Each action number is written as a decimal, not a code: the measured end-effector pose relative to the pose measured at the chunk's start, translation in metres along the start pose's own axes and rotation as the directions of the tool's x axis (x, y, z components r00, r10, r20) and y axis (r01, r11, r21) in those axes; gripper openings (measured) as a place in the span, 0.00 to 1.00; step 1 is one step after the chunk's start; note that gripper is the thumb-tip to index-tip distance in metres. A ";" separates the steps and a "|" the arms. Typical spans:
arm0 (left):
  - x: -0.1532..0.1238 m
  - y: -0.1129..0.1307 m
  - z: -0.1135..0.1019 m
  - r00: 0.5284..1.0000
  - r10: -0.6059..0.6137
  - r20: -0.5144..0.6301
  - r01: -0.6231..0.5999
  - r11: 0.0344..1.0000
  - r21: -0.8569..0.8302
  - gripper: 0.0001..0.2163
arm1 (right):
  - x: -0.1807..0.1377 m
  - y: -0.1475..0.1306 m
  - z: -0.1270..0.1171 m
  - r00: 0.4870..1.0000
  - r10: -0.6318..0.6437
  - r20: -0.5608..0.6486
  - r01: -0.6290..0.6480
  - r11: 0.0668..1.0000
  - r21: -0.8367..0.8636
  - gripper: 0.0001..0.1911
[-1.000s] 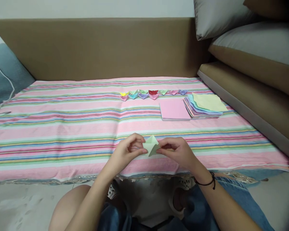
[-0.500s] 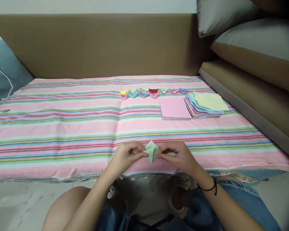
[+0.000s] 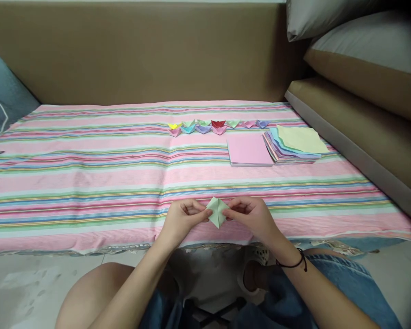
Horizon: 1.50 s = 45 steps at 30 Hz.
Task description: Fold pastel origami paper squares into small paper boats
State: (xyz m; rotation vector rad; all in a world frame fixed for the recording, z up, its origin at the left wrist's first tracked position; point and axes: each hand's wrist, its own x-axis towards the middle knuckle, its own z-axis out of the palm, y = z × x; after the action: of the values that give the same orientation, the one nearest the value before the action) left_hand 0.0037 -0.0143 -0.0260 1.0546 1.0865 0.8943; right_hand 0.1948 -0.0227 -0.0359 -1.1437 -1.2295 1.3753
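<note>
A small folded piece of pale green paper (image 3: 216, 211) is held just above the near edge of the striped cloth (image 3: 89, 183). My left hand (image 3: 181, 219) pinches its left corner with closed fingers. My right hand (image 3: 251, 217), a black band on its wrist, pinches the right corner the same way. Further back on the cloth lies a row of several small folded paper shapes (image 3: 215, 127) in yellow, pink, blue, purple, red and green.
A pink stack of square paper (image 3: 248, 151) and a fanned multicoloured stack (image 3: 294, 144) lie at the right rear. A brown backrest (image 3: 140, 50) rises behind; brown and grey cushions (image 3: 359, 87) are piled on the right. A blue-grey cushion (image 3: 3, 96) sits at the left edge.
The folded green paper has been squeezed from a wider, open shape into a narrower diamond between both hands. The view has tipped down slightly.
</note>
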 end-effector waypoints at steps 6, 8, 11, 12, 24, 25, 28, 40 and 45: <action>0.001 0.001 0.003 0.997 0.064 0.049 -0.064 0.998 -0.013 0.09 | 0.000 -0.001 0.004 0.999 -0.020 -0.031 0.018 0.998 -0.057 0.08; 0.001 0.002 0.005 0.991 0.113 0.069 -0.114 0.993 0.009 0.09 | -0.001 -0.002 0.004 0.999 -0.049 0.001 0.049 0.992 -0.115 0.08; 0.001 0.004 0.008 0.988 0.150 0.046 -0.153 0.987 0.051 0.09 | -0.002 -0.002 0.006 0.995 -0.083 0.052 0.092 0.975 -0.203 0.08; 0.000 0.004 0.008 0.989 0.148 0.030 -0.149 0.988 0.050 0.10 | -0.002 -0.002 0.006 0.994 -0.091 0.054 0.101 0.971 -0.217 0.08; -0.003 0.000 0.012 0.986 0.127 -0.106 -0.134 0.989 -0.061 0.11 | -0.002 -0.005 0.008 0.996 -0.083 -0.017 0.081 0.991 -0.103 0.14; -0.003 0.000 0.012 0.986 0.125 -0.109 -0.132 0.989 -0.059 0.11 | -0.002 -0.005 0.008 0.997 -0.073 -0.010 0.072 0.993 -0.091 0.14; -0.003 0.002 0.013 0.986 0.119 -0.115 -0.126 0.990 -0.056 0.11 | -0.001 -0.004 0.009 0.999 -0.053 -0.001 0.053 0.997 -0.063 0.12; -0.004 0.003 0.015 0.990 0.114 -0.086 -0.121 0.989 -0.081 0.11 | 0.000 -0.005 0.010 0.998 0.009 -0.065 -0.009 1.000 0.004 0.10; -0.003 0.005 0.016 0.976 0.185 -0.114 -0.197 0.974 -0.111 0.12 | -0.002 -0.001 0.012 0.984 -0.134 -0.116 0.118 0.984 -0.133 0.08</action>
State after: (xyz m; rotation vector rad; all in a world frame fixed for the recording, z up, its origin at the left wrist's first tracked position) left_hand 0.0181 -0.0191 -0.0182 1.0328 1.0128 1.1662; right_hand 0.1830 -0.0262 -0.0343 -1.1986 -1.2903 1.1286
